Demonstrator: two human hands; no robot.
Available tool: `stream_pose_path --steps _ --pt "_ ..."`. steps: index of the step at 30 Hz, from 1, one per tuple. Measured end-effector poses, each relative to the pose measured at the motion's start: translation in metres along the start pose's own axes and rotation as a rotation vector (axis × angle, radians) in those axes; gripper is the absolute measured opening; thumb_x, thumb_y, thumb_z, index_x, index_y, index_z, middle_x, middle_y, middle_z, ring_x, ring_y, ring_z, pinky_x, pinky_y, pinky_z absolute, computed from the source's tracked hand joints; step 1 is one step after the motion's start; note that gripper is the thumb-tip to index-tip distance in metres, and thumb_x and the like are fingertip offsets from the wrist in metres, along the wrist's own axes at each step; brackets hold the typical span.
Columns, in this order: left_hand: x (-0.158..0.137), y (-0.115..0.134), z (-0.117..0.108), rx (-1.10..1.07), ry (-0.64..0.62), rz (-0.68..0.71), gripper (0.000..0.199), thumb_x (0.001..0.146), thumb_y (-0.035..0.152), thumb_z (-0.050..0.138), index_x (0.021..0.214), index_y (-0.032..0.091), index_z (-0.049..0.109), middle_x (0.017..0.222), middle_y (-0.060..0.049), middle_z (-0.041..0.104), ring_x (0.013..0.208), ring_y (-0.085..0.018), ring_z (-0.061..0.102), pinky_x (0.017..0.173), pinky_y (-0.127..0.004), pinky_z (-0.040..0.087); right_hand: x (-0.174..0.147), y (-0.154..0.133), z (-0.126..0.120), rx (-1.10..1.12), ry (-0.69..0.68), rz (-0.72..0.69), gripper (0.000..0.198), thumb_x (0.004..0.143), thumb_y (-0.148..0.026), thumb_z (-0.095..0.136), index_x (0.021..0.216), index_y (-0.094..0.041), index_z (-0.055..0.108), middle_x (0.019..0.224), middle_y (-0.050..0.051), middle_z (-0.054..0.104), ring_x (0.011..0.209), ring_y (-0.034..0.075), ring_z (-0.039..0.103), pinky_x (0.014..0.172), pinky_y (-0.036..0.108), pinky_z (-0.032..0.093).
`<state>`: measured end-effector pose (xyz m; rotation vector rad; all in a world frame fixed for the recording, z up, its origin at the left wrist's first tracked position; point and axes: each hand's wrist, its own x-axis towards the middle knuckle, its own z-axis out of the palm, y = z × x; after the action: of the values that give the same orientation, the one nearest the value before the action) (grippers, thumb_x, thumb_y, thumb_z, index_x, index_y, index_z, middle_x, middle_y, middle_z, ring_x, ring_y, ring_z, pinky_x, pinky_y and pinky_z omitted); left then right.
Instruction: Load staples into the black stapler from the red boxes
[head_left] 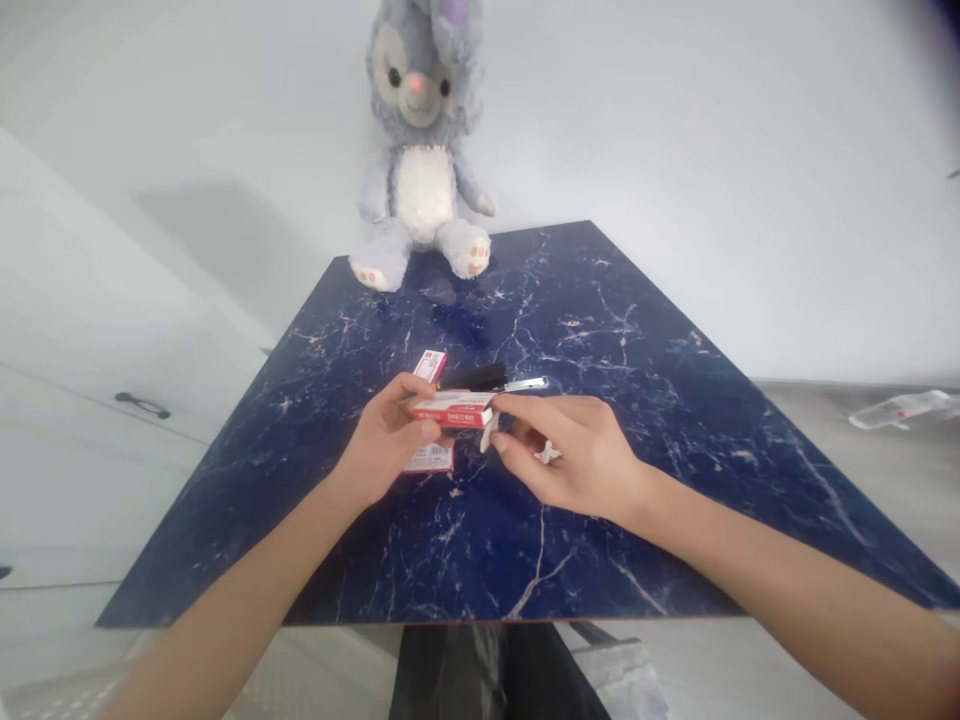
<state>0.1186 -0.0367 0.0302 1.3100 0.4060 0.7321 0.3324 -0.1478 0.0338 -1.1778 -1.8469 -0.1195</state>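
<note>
My left hand is closed round a small red and white box, thumb in front and fingers behind. At the box's right end, my right hand has its index finger against the edge and its thumb by a pale flap. The box's contents are hidden. Just behind it lies a black object with a silver metal arm, like an opened stapler. A second red and white box is beyond my left fingers, and another lies below them. Something small and white shows under my right hand.
A grey plush toy sits at the far edge of the dark blue marbled table, against a pale wall. White cabinet doors with a black handle stand to the left. A clear plastic item is off to the right.
</note>
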Motion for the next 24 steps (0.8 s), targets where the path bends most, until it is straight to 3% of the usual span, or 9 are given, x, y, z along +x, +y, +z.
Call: stream_pose_path --steps 5,11,17,21,24 --pt "-0.004 -0.001 0.011 0.025 0.035 0.073 0.035 0.079 0.028 0.08 0.101 0.022 0.054 0.107 -0.004 0.073 0.08 -0.016 0.072 0.071 -0.028 0.061 0.001 0.0 -0.004 -0.003 -0.059 -0.012 0.033 0.089 -0.025 0.056 0.122 -0.023 0.057 0.072 -0.002 0.068 0.061 0.016 0.063 0.062 0.03 0.049" --pt "-0.004 0.001 0.002 0.106 -0.013 0.13 0.033 0.082 0.026 0.077 0.108 0.023 0.058 0.105 -0.005 0.072 0.083 -0.015 0.071 0.075 -0.027 0.058 0.004 -0.002 -0.007 0.042 -0.147 -0.034 0.037 0.089 -0.018 0.048 0.125 -0.024 0.056 0.079 0.0 0.067 0.064 0.015 0.059 0.062 0.029 0.046" --pt "-0.004 0.002 -0.001 0.316 -0.051 0.205 0.03 0.081 0.022 0.077 0.108 0.022 0.064 0.114 -0.007 0.071 0.096 -0.019 0.07 0.08 -0.028 0.057 0.01 -0.002 -0.012 -0.029 -0.309 -0.022 0.015 0.09 -0.022 0.051 0.102 -0.02 0.061 0.069 -0.001 0.059 0.06 0.014 0.051 0.057 0.027 0.036" --pt "-0.002 0.002 -0.002 0.356 -0.025 0.304 0.033 0.083 0.024 0.075 0.114 0.023 0.065 0.115 -0.007 0.071 0.1 -0.022 0.07 0.085 -0.034 0.058 0.007 0.001 -0.008 0.014 -0.356 0.012 0.025 0.09 -0.02 0.053 0.113 -0.019 0.06 0.074 0.001 0.062 0.061 0.013 0.052 0.059 0.026 0.036" --pt "-0.002 0.005 -0.001 0.405 -0.016 0.347 0.032 0.085 0.024 0.073 0.116 0.023 0.065 0.12 -0.009 0.069 0.104 -0.024 0.069 0.089 -0.038 0.058 0.004 -0.001 -0.003 0.178 -0.403 0.104 0.037 0.089 -0.021 0.056 0.126 -0.02 0.056 0.084 0.002 0.068 0.062 0.013 0.056 0.06 0.025 0.041"
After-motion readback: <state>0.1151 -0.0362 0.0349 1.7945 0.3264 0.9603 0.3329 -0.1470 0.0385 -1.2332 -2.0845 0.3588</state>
